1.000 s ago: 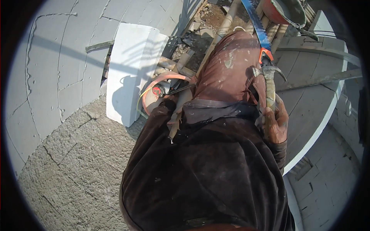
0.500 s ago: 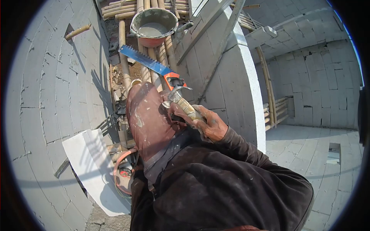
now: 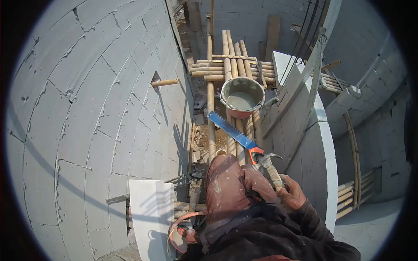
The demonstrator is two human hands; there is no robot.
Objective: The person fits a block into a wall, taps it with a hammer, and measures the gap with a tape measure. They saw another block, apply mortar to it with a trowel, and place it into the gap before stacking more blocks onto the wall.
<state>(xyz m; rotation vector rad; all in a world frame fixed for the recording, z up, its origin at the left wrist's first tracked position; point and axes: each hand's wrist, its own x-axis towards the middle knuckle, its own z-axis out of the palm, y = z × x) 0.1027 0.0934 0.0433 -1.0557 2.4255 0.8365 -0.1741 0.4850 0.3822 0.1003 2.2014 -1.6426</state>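
Note:
My right hand (image 3: 292, 192) is closed around the wrapped handle of a claw hammer (image 3: 273, 173), whose metal head points away from me beside my thigh. Just past the hammer head is a hand saw (image 3: 233, 132) with a blue toothed blade and an orange handle, over the bamboo poles. Part of the saw's grip is hidden behind the hammer. Farther ahead, a bucket (image 3: 242, 113) with grey mortar in it stands on the poles. No part of my left hand shows.
A grey block wall (image 3: 87, 130) rises on the left, with a bamboo stub (image 3: 165, 82) sticking out. A lower block wall (image 3: 329, 152) runs close on my right. Bamboo poles (image 3: 211, 100) form the platform over rubble. A white block (image 3: 150, 209) and an orange-rimmed container (image 3: 173, 228) lie at lower left.
My view has tilted up and turned left, so the bucket, saw and hammer appear lower and farther right. My right hand keeps hold of the hammer.

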